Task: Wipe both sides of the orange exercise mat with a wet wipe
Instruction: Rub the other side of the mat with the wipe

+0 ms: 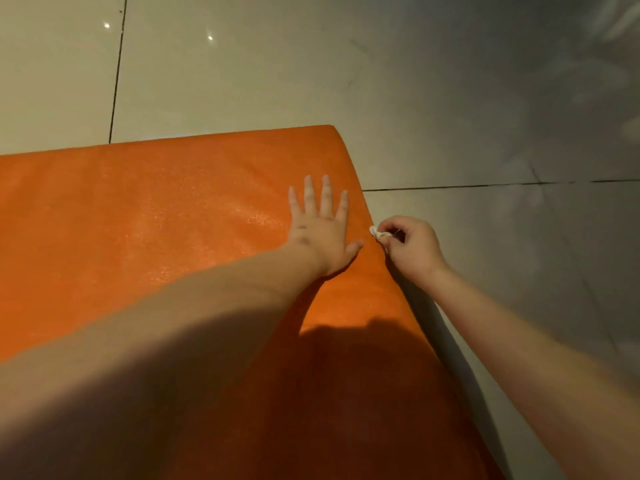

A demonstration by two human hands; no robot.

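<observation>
The orange exercise mat [173, 216] lies flat on the tiled floor and fills the left and lower middle of the view. My left hand [320, 226] rests palm down on it near its right edge, fingers straight and spread. Just off that edge, my right hand [410, 249] grips a small crumpled white wet wipe [375, 233], which touches the mat's right edge. Most of the wipe is hidden inside the curled fingers.
Glossy grey floor tiles [485, 116] surround the mat, with dark grout lines running behind it and off to the right. My own shadow falls over the near part of the mat.
</observation>
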